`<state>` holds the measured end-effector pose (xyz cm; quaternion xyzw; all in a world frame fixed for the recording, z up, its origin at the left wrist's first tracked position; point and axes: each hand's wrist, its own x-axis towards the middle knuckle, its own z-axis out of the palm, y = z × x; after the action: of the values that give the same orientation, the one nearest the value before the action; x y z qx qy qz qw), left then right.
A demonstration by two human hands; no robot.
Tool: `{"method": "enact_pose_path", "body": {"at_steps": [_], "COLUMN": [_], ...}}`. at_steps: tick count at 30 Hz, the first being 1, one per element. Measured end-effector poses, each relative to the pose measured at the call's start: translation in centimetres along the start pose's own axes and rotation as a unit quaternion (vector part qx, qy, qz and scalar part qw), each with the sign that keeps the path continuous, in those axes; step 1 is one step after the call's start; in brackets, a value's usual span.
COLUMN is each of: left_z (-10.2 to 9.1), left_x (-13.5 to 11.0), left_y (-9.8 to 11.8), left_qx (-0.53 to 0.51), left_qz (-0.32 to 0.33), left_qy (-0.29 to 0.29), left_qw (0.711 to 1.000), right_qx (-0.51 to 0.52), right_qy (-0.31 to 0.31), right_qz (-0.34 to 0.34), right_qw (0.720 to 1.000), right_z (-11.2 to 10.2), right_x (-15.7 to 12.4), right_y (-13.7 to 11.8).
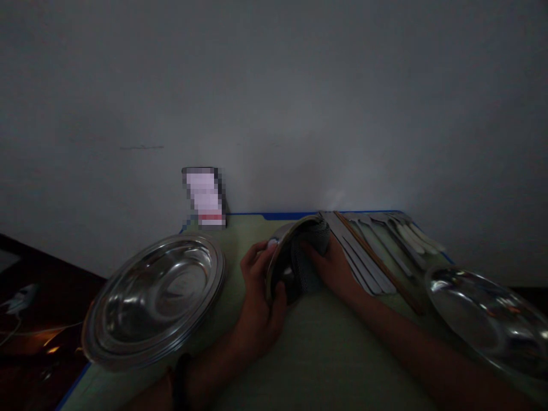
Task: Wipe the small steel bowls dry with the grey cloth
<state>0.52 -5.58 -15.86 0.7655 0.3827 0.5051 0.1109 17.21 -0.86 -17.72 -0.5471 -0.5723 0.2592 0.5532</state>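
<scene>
A metal bowl (pixel 281 242) is tilted up on its side above the middle of the table, its opening turned to the right. My left hand (pixel 262 291) grips its left side, thumb over the near rim and fingers round the outside. A dark checked cloth (pixel 309 268) lies bunched against the bowl's inside and upper rim. My right hand (pixel 331 265) is closed on this cloth and presses it to the bowl; some of its fingers are hidden behind the cloth.
Stacked metal basins (pixel 149 302) stand at the left, another shiny metal basin (pixel 488 319) at the right. Knives (pixel 359 262), brown chopsticks (pixel 377 260) and several spoons or forks (pixel 398 234) lie on the green table (pixel 325 359). A phone (pixel 204 194) leans on the wall.
</scene>
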Motion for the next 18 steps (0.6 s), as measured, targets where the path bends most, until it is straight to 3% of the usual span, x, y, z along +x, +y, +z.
{"method": "enact_pose_path", "body": {"at_steps": [18], "left_z": [-0.08], "left_x": [0.16], "left_y": [0.18], "left_qx": [0.001], "left_qz": [0.0], "left_qy": [-0.004], "left_qw": [1.0], "right_qx": [0.006], "right_qy": [0.0], "right_qz": [0.006], "right_qw": [1.0], "right_z": [-0.06], "right_x": [-0.02], "right_y": [-0.3]}}
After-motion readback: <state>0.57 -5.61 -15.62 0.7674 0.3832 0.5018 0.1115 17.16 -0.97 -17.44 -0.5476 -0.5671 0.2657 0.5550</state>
